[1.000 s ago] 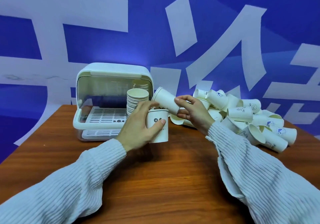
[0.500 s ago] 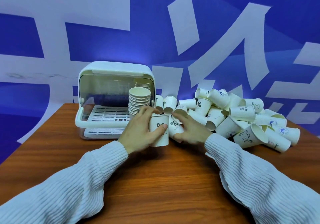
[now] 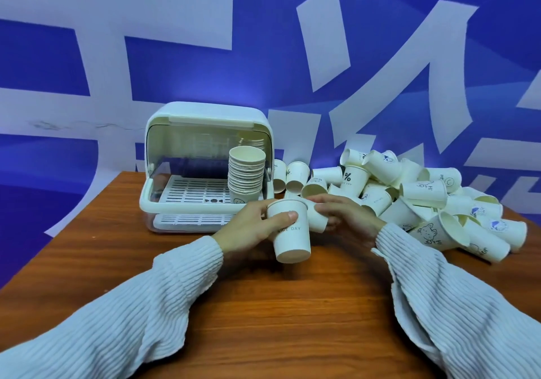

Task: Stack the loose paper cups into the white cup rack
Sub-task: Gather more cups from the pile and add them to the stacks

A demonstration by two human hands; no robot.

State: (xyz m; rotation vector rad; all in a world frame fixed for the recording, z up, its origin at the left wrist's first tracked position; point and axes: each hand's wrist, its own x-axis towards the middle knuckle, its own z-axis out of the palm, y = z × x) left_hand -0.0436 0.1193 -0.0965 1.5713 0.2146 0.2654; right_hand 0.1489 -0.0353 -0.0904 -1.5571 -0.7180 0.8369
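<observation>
My left hand (image 3: 248, 229) grips an upright white paper cup (image 3: 291, 236) marked "NICE DAY", held just above the table in front of me. My right hand (image 3: 348, 217) is closed around a second cup (image 3: 317, 219) lying on its side right beside the first. The white cup rack (image 3: 205, 115) stands behind my left hand with its clear lid raised. A tall stack of nested cups (image 3: 246, 176) stands at the right end of its slotted tray. A heap of loose cups (image 3: 418, 194) lies to the right of the rack.
The wooden table (image 3: 263, 314) runs from the rack to the near edge; its left edge slants close to the rack. A blue wall with large white characters stands behind. The loose cups spread toward the table's right side.
My right hand has come down from holding a tilted cup above the left-hand cup to the table beside it, and holds a cup there. The left hand's cup is tilted slightly forward.
</observation>
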